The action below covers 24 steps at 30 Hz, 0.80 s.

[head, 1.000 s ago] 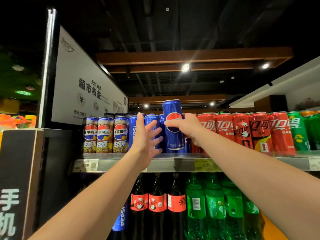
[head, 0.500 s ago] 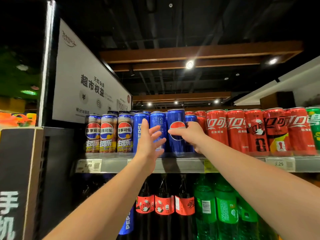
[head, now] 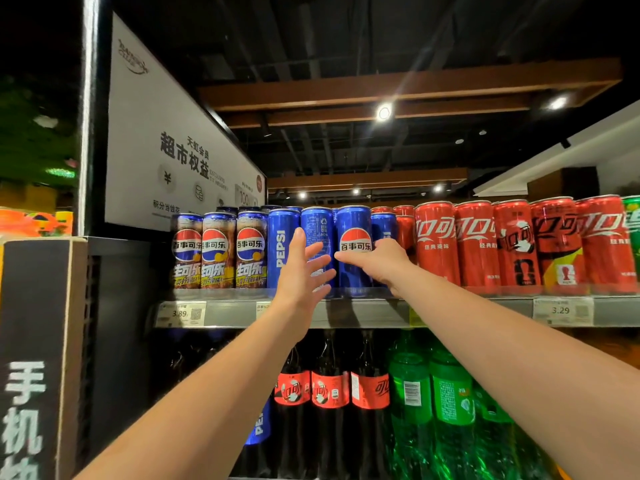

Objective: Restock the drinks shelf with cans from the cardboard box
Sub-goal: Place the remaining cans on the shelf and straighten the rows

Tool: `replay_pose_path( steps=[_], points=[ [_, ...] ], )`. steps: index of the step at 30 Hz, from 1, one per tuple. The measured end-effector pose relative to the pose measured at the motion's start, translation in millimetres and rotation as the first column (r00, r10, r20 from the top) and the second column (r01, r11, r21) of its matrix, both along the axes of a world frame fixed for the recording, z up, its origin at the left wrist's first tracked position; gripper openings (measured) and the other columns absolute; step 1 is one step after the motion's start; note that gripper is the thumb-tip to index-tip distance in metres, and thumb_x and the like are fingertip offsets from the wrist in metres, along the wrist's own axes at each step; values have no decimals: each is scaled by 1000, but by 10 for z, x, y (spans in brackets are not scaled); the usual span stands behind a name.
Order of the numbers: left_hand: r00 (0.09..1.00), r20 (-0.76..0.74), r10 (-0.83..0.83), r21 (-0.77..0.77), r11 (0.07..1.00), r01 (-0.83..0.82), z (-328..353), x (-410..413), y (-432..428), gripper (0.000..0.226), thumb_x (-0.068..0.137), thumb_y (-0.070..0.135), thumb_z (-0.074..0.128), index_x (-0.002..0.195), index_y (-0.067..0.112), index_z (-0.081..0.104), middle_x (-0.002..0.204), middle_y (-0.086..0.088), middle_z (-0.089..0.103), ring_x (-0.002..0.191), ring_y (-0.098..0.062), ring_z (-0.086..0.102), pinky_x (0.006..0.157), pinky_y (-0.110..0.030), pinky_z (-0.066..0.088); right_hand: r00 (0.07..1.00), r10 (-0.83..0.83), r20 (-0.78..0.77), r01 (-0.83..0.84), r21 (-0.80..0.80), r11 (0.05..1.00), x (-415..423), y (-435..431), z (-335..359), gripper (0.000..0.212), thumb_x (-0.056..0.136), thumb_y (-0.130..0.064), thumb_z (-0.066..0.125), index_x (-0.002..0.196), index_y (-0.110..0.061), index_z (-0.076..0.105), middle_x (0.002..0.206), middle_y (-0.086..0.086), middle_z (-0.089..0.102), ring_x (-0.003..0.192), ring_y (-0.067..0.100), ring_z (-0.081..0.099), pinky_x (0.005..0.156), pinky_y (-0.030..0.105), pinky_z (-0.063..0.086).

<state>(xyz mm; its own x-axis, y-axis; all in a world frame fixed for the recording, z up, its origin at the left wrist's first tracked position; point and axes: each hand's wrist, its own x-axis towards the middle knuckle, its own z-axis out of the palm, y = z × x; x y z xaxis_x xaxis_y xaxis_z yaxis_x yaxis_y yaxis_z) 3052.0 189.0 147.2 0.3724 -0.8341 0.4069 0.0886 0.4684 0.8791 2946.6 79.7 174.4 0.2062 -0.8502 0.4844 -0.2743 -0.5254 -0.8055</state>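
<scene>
A tall blue Pepsi can (head: 354,223) stands upright on the drinks shelf (head: 363,313), in the front row between other blue cans and the red ones. My right hand (head: 379,263) grips it at mid height, fingers wrapped across its front. My left hand (head: 303,271) is spread flat in front of the neighbouring blue can (head: 317,225), fingertips at or just off its side. The cardboard box is out of view.
Patterned Pepsi cans (head: 218,247) fill the shelf's left end and red Coca-Cola cans (head: 474,244) its right. Cola bottles (head: 329,393) and green bottles (head: 450,400) stand on the shelf below. A white sign (head: 166,150) and a black pillar (head: 31,341) bound the left side.
My right hand has lowered the blue can from above the row down onto the shelf among the other cans. My left hand stayed spread beside the neighbouring can.
</scene>
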Motion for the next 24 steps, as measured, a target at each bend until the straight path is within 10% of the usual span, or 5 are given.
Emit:
replay_pose_path(
  steps=[9,16,24],
  points=[
    [926,310,214,97,962,-255,-42,-152,196,44,97,50,40,125,21,56,132,-6,56,114,-25,56,99,-40,41,921,-137,-364,75,-180,981,-331,262,20,41,86,-44,61,106,-8,60,95,6,61,79,19,58,49,24,34],
    [250,941,229,-26,784,-621,-255,-314,309,46,87,47,50,126,24,57,123,-2,63,109,-25,58,93,-38,48,626,-354,-695,4,-452,892,-687,703,-217,21,88,-35,55,92,-15,59,103,8,62,87,27,56,68,30,42],
    [33,992,123,-77,787,-612,-703,-720,293,32,84,42,53,106,22,65,102,-4,67,98,-28,61,75,-31,44,475,-380,-794,45,-409,911,-1060,875,-824,19,85,-32,56,91,-14,60,95,8,59,86,30,57,73,33,47]
  ],
)
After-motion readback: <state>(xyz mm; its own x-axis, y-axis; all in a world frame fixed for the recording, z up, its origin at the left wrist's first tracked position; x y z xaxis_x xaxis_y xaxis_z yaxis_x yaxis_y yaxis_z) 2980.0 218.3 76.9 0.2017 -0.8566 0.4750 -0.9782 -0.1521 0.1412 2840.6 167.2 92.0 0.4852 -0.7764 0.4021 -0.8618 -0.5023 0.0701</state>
